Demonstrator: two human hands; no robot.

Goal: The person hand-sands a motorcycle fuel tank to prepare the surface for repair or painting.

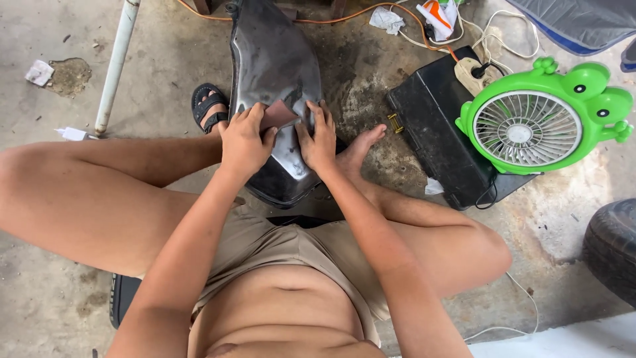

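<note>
Reddish-brown sandpaper (pixel 277 117) is pinned under the fingers of your left hand (pixel 244 142), flat against the dark, dull-grey body panel (pixel 275 66) that stands propped between your feet. Your right hand (pixel 318 136) lies spread on the panel just beside the sheet, touching its right edge, so both hands are side by side and pressed down, neither one curled shut around anything.

To work this patch well, I'd judge you should keep the sheet flat under the pads of your fingers instead of the tips (tips dig grooves), and let the right hand do the steadying while the left rubs. The panel's lower end rests near your lap and its upper end leans away toward the top of the view, so it could rock; your bare right foot (pixel 358 149) beside its edge and the sandalled left foot (pixel 209 106) on the other side look like its only stops.

The sheet sits about halfway down the panel's length, at the waist where the shape narrows. To your right, well apart from the hands, a black case (pixel 440 132) lies on the concrete floor (pixel 563 212) with a green frog-shaped fan (pixel 536 119) standing on it.
</note>
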